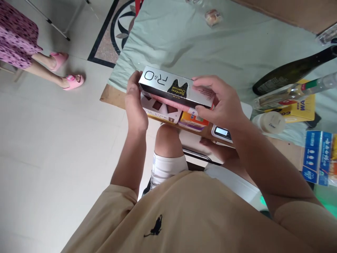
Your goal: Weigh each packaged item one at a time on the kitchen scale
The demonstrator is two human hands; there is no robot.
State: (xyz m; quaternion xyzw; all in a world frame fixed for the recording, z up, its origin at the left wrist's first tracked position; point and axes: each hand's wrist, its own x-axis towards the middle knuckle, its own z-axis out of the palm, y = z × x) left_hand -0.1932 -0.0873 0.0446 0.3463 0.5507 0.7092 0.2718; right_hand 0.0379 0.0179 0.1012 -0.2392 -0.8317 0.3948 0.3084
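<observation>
A long silver-and-black carton point(168, 86) printed "Bamboo Charcoal" is held between my two hands, above the table's near edge. My left hand point(135, 102) closes on its left end, with some fingers hidden behind the carton. At the other end, my right hand point(219, 100) grips it between thumb and fingers. Just below the carton shows a pink strip point(168, 102), partly covered; whether it touches the carton I cannot tell. Under it lie a white pack with brown shapes point(162, 109) and an orange-and-purple pack point(193, 121).
Right of my hands are a white device with a small screen point(222, 132), a round-lidded jar point(271, 123), a clear bottle point(292, 95) and a dark green bottle point(292, 70). A small wrapped item point(212, 17) lies on the green cloth point(237, 45). Another person's pink-slippered feet point(73, 82) stand at left.
</observation>
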